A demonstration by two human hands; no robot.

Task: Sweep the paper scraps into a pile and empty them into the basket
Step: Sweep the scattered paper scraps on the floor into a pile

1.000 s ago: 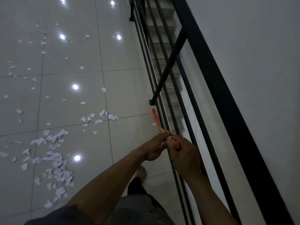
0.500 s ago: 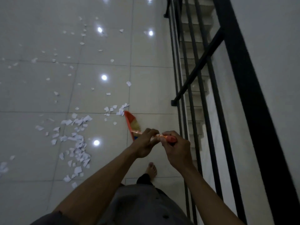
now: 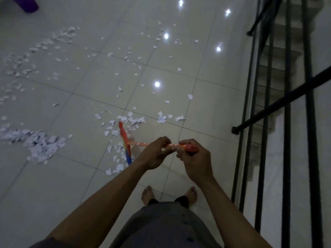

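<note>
The paper scraps (image 3: 133,120) are thin, light and limp, so expect them to skid on the glossy floor (image 3: 206,108) and flutter if you flick fast. They are best moved with short, low strokes, not by hand. They are too many to count. A loose band lies just ahead and to the left of your hands, around the broom head. 1 denser heap (image 3: 41,142) sits well off to the left of your left hand, and a thin scatter runs far ahead.

You have 1 broom (image 3: 125,142). It looks light, with a stiff orange handle (image 3: 141,144) and soft multicoloured bristles that should bend under pressure. The head rests among the scraps just left of your left hand.

Both of your 2 hands are close together on the handle's upper end. Your left hand (image 3: 155,155) has its fingers curled round the shaft, and your right hand (image 3: 195,160) is wrapped round the red end. Sliding 1 hand lower would likely give you more control.

Your 2 bare feet (image 3: 147,194) stand below your hands. 1 black railing (image 3: 268,108) runs to the right of your right hand. 1 purple object (image 3: 28,4) sits far ahead and left; I cannot tell whether it is the basket.
</note>
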